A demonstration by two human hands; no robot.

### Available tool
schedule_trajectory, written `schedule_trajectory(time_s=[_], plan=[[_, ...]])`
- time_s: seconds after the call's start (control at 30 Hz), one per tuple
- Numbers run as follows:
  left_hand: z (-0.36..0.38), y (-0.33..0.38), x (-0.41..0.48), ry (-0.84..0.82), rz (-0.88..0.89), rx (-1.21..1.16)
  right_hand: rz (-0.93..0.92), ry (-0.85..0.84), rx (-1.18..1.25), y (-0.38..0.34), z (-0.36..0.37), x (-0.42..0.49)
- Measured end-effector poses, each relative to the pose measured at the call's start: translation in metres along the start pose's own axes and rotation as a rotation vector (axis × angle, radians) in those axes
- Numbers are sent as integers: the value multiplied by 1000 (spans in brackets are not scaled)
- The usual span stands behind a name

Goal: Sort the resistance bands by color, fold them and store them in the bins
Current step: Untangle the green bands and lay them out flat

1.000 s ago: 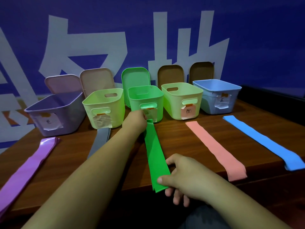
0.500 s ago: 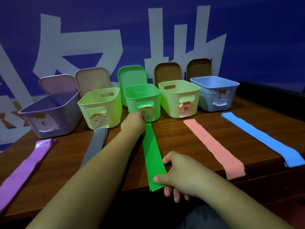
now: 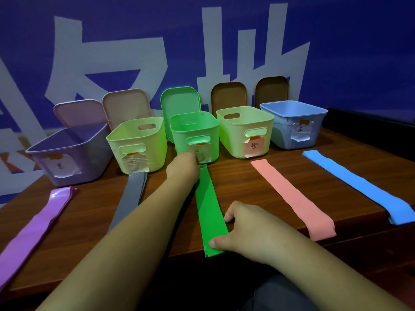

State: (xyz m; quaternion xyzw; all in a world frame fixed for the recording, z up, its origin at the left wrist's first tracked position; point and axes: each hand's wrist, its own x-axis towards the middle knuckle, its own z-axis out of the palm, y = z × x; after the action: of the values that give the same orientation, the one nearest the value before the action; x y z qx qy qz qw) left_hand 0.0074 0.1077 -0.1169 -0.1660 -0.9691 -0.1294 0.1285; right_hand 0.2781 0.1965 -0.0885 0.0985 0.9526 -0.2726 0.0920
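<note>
I am pinching the flat green rubber band point(image 3: 208, 205) stretched along the brown wooden desk point(image 3: 247, 187), left hand point(image 3: 183, 164) gripping its far end, right hand point(image 3: 242, 230) its near end, expecting slack layers to skew while folding.

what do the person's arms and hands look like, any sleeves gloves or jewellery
The left hand and right hand are bare: no gloves, rings or watch show. The forearms are bare too, with no sleeve in view as far as the frame's edge. The right thumb's nail looks short.
</note>
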Motion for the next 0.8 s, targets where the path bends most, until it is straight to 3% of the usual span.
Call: schedule_trajectory(time_s=[0.17, 0.53, 0.67, 0.8], plan=[[0, 1, -2, 20, 33, 16, -7, 5, 20, 1, -4, 1], [-81, -44, -24, -48, 183, -154, -134, 281, 39, -37, -3, 36], [-129, -103, -53, -137, 105, -293, -260, 242, 24, -93, 16, 54], [-159, -179, -78, -65, -38, -385, -372, 185, 25, -151, 42, 79]])
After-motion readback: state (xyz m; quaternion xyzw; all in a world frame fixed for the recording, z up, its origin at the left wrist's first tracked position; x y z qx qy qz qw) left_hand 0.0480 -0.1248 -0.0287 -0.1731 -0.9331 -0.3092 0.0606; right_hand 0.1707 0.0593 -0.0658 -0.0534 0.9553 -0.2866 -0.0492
